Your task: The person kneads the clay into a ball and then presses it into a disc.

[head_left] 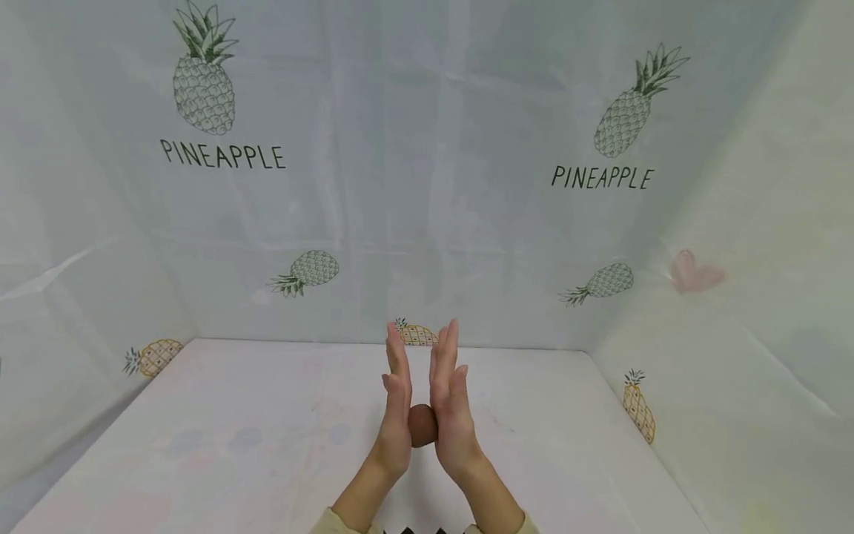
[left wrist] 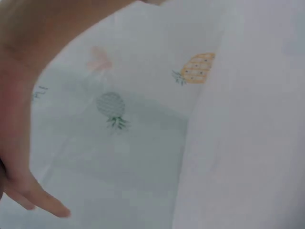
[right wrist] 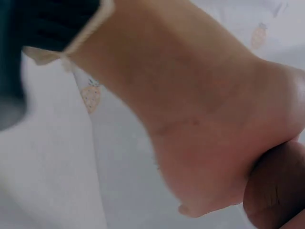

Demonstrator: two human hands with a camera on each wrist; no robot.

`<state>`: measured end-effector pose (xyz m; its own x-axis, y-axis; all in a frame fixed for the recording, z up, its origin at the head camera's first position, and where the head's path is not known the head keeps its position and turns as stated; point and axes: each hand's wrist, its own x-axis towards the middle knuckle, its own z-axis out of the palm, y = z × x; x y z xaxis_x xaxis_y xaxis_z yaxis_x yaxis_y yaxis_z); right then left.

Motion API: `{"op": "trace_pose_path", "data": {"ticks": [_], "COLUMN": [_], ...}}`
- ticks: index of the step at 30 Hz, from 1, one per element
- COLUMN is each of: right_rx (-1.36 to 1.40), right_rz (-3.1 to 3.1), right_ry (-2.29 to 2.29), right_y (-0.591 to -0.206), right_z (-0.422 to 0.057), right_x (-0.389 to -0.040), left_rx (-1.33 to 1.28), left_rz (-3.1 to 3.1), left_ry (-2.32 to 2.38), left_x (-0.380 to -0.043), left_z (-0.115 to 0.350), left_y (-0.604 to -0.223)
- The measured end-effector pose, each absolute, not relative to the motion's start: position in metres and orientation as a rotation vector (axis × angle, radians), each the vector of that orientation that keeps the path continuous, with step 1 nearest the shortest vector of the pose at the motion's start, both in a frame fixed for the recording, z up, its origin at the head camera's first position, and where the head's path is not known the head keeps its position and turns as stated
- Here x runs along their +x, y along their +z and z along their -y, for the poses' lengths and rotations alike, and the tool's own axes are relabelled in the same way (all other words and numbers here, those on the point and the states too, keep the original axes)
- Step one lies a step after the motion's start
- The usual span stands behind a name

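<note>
A brown ball [head_left: 423,426], smooth and clay-like, sits between two facing palms in the head view. My left hand [head_left: 395,419] presses it from one side, fingers straight and pointing up. From the other side my right hand [head_left: 454,419] presses it, its fingers also straight and upright. Above the ball the fingers stand apart. Up close in the right wrist view, the ball [right wrist: 272,193] shows fine creases and touches the heel of a palm. The left wrist view catches a wrist and some fingers at its left edge; the ball is mostly out of that picture.
Beneath the hands lies a white tabletop [head_left: 554,437] with faint coloured stains. White sheeting [head_left: 427,185] printed with pineapples rises behind the table and along both sides. A pinkish heart shape [head_left: 694,273] marks the right-hand sheet.
</note>
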<state>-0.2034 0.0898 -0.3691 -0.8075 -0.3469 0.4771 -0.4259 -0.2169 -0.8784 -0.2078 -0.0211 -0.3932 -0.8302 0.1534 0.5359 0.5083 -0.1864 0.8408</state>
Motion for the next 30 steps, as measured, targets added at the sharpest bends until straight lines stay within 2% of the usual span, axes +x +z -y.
{"op": "trace_pose_path", "data": {"ticks": [7,17,30], "right_rx": [0.858,0.880,1.013], "right_rz": [1.875,1.856,1.989], "right_ry": [2.152,2.149,2.257], "right_y": [-0.366,-0.374,-0.392], "right_z": [-0.105,-0.111,-0.081], "right_x": [-0.213,-0.230,-0.223], "left_rx": [-0.865,-0.995,-0.850], "left_rz": [1.855,1.746,1.756], "left_ry": [-2.080,-2.120,-2.016], "left_x": [-0.203,-0.189,-0.202], "left_z": [0.003,-0.003,0.029], "left_y": [-0.407,-0.395,-0.383]}}
